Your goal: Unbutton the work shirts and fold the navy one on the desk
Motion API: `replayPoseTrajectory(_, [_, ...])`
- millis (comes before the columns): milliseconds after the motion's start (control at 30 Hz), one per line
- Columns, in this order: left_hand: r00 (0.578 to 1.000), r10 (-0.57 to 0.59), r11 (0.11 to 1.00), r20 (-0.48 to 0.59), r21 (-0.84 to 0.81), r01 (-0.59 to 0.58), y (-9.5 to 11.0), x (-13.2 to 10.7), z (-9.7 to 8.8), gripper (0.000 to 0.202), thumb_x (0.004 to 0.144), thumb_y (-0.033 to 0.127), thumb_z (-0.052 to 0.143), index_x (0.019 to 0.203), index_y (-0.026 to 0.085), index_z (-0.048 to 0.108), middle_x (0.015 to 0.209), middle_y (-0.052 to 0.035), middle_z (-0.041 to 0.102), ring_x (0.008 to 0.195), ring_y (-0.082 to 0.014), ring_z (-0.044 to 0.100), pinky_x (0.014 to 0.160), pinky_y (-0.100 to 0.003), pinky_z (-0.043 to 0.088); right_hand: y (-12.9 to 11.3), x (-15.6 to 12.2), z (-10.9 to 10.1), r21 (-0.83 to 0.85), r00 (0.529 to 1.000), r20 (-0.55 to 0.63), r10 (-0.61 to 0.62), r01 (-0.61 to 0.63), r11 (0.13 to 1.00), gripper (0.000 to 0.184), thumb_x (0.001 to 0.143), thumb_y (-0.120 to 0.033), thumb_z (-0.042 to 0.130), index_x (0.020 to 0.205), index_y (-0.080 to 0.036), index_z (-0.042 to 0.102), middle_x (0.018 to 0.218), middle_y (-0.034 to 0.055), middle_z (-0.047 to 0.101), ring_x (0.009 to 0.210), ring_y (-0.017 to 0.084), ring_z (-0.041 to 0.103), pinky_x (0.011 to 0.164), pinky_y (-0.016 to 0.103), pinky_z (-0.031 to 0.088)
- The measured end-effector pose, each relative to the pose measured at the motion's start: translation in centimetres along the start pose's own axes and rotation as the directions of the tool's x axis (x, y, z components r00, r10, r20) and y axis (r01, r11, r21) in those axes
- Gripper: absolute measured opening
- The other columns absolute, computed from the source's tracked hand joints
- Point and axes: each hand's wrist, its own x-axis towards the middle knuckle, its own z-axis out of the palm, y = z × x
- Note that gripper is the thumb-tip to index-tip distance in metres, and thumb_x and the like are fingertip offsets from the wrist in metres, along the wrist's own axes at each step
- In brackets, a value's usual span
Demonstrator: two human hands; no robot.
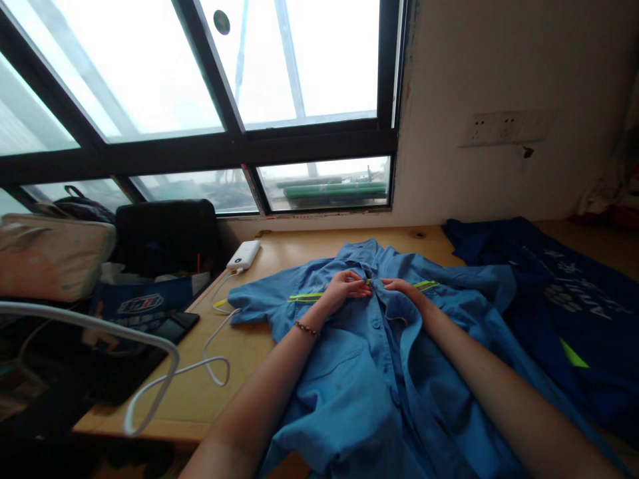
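Observation:
A light blue short-sleeved work shirt [339, 372] with yellow-green stripes lies spread on the wooden table, its collar toward the window. At the upper part of the front opening, my left hand [347, 287] pinches one edge of the placket. Close on its right, my right hand [403, 290] grips the other edge, with the flap folded over below it. Whether a button sits between my fingertips is too small to make out. Further down the placket, a button [375, 324] shows on the cloth.
A white power bank [243, 255] with a white cable [214, 362] lies on the table [239, 346] at left. Dark blue clothing [564, 299] covers the right side. Left of the table stand a black chair [167, 229] and bags. Windows and a wall socket [492, 128] are behind.

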Motion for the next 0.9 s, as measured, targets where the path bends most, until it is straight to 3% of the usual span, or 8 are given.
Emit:
replayPoseTrajectory(167, [0.998,-0.046,0.998,0.044,-0.047,0.048,-0.9,0.1,-0.4,0.026,0.069,0.023,0.066,0.081,0.011,0.047,0.076,-0.0109,0.066,0.069,-0.0190,0.065,0.063,-0.026,0.054,1.4,1.1,-0.8,-0.066,0.988,-0.117,-0.100,0.093,0.994,0.031,0.069,-0.032,0.057,0.093,-0.015,0.063,0.079,0.0036,0.066,0.073,0.016,0.060,0.071,0.028,0.045])
replayPoseTrajectory(267, [0.997,-0.046,0.998,0.061,-0.049,0.049,-1.0,0.1,-0.4,0.026,0.068,0.023,0.067,0.080,0.011,0.047,0.075,-0.0110,0.066,0.069,-0.0193,0.065,0.063,-0.026,0.054,2.1,1.7,-0.7,-0.278,0.943,-0.240,-0.229,0.160,0.947,0.034,0.069,-0.042,0.057,0.091,-0.017,0.066,0.073,0.0031,0.065,0.074,0.018,0.059,0.071,0.031,0.045])
replayPoseTrajectory(333, [0.997,-0.039,0.998,0.061,-0.044,0.041,-0.9,0.0,-0.4,0.027,0.067,0.024,0.067,0.079,0.012,0.047,0.074,-0.0103,0.066,0.068,-0.0192,0.065,0.062,-0.026,0.053,2.4,1.9,-0.4,-0.505,0.892,-0.257,-0.372,0.204,0.839,0.033,0.070,-0.041,0.056,0.090,-0.018,0.066,0.074,0.0034,0.064,0.075,0.018,0.057,0.072,0.033,0.044])
replayPoseTrajectory(433, [0.998,-0.013,1.000,0.056,-0.027,0.015,-0.9,0.0,-0.2,0.030,0.065,0.027,0.068,0.079,0.012,0.047,0.072,-0.0087,0.066,0.067,-0.0189,0.065,0.061,-0.026,0.053,2.4,1.6,0.4,-0.794,0.791,-0.158,-0.591,0.253,0.552,0.028,0.076,-0.034,0.051,0.093,-0.018,0.066,0.081,0.0053,0.059,0.078,0.018,0.055,0.073,0.033,0.044])
replayPoseTrajectory(533, [0.999,0.038,0.999,0.024,-0.004,-0.038,-0.8,-0.1,0.2,0.032,0.065,0.033,0.068,0.079,0.013,0.047,0.068,-0.0063,0.065,0.063,-0.0177,0.064,0.060,-0.027,0.053,2.2,1.0,1.4,-0.923,0.719,-0.006,-0.695,0.263,0.280,0.026,0.081,-0.026,0.044,0.096,-0.018,0.064,0.090,0.0073,0.054,0.084,0.018,0.053,0.076,0.032,0.044])
replayPoseTrajectory(633, [0.995,0.078,0.997,-0.060,0.011,-0.077,-0.7,-0.2,1.0,0.032,0.066,0.039,0.064,0.077,0.014,0.047,0.062,-0.0025,0.063,0.057,-0.0153,0.062,0.057,-0.028,0.052,2.1,0.7,2.2,-0.969,0.691,0.107,-0.715,0.233,0.080,0.026,0.083,-0.020,0.039,0.098,-0.019,0.061,0.094,0.0086,0.052,0.091,0.019,0.049,0.081,0.035,0.043])
replayPoseTrajectory(700, [0.990,0.089,0.996,-0.113,0.028,-0.086,-0.6,-0.2,1.6,0.031,0.067,0.041,0.063,0.073,0.015,0.047,0.058,-0.0002,0.060,0.053,-0.0137,0.060,0.055,-0.027,0.052,2.2,0.8,2.5,-0.979,0.682,0.129,-0.720,0.202,0.016,0.027,0.084,-0.018,0.037,0.099,-0.018,0.059,0.095,0.0098,0.051,0.093,0.020,0.048,0.082,0.036,0.042])
replayPoseTrajectory(900, [0.965,0.114,0.989,-0.236,0.114,-0.089,-0.8,0.0,2.2,0.030,0.062,0.033,0.067,0.062,0.015,0.044,0.051,0.0037,0.052,0.046,-0.0096,0.053,0.045,-0.022,0.048,2.7,1.2,2.4,-0.985,0.679,0.140,-0.720,0.172,-0.028,0.023,0.083,-0.016,0.038,0.099,-0.016,0.054,0.096,0.0106,0.051,0.093,0.021,0.049,0.082,0.038,0.044])
